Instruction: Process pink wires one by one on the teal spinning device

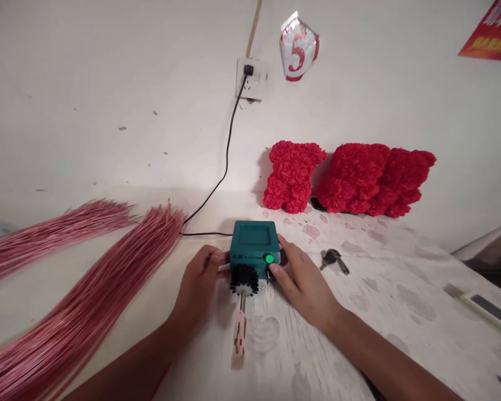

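Teal box [253, 236] between left grip [202, 272] and right grip [307, 281]

Between the left hand [200, 273] and the right hand [307, 284], the box [254, 234] is teal, its button [269, 259] glowing bright green near the right fingertips. Also between the hands, the round brush [245, 278] has black bristles about a pale grey centre; the handle-like piece [239, 340] on the near side is light pink with dark reddish-brown marks. Left of the left hand, the strands [121, 289] are dusty pink. Beyond the right hand, the flowery figures [294, 178] are solid red. The table [367, 312] is plain cream beside the left hand, whitish with grey-pink blotches beside the right.
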Motion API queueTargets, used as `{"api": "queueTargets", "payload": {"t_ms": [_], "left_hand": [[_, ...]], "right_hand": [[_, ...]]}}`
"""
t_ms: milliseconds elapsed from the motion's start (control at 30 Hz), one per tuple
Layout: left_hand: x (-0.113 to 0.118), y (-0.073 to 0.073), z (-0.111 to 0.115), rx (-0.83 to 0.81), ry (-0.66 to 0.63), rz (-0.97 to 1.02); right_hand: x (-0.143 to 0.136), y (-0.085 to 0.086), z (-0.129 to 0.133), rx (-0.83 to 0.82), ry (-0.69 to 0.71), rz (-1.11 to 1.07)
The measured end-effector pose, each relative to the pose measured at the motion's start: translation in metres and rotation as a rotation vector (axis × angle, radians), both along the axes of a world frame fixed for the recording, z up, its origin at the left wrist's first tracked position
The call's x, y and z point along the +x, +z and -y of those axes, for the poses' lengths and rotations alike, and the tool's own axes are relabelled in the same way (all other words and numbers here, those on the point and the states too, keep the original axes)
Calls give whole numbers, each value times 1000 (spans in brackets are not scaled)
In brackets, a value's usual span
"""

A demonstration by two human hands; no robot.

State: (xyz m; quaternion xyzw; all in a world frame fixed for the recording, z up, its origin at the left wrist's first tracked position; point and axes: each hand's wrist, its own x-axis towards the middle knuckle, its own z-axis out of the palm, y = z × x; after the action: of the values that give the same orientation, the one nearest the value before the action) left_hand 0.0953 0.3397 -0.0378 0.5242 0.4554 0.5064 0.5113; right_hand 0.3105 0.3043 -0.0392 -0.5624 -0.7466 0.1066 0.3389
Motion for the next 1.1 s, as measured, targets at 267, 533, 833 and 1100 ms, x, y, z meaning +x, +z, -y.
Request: {"api": "queueTargets", "payload": {"t_ms": [267, 533, 833, 1100], "left_hand": [[-1, 3, 7, 47, -55, -54], [-4, -4, 2, 34, -89, -111], [-6, 7, 2, 44, -84, -220], [-6, 3, 1, 51, -183, -252]], "right_hand": [[13, 0, -3, 46, 30, 54], [20, -12, -1, 41, 104, 35], [10, -4, 0, -12, -16, -123], [11, -8, 1, -12, -24, -145]]}}
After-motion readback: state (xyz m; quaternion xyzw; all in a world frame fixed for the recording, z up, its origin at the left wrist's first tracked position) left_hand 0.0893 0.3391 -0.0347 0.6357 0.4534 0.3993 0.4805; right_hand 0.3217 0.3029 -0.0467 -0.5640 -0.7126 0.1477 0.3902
